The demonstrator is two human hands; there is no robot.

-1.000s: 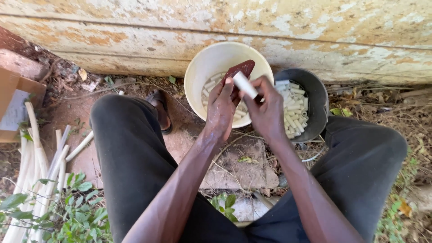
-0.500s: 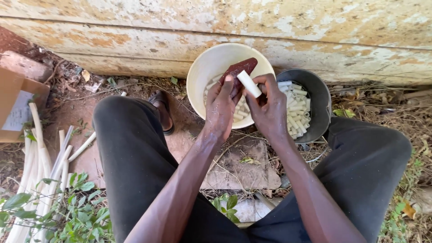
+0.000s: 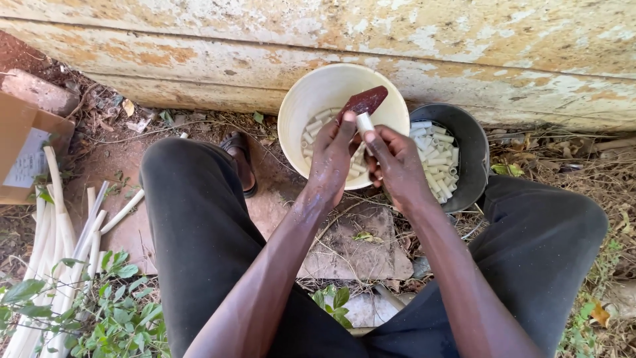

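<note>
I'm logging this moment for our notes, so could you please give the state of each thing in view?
Left hand: gripping the reddish-brown pad.
Right hand: pinching a short white tube piece.
Cream bucket: upright, partly filled with cut pieces.
Dark bucket: upright, holding cut pieces.
Long white tubes: lying uncut on the ground.
Cardboard box: open.

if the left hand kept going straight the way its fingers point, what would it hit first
Most likely the cream bucket: the left hand points up and away over its near rim, toward the short white tube pieces inside. Depth is unclear from this head view.
</note>
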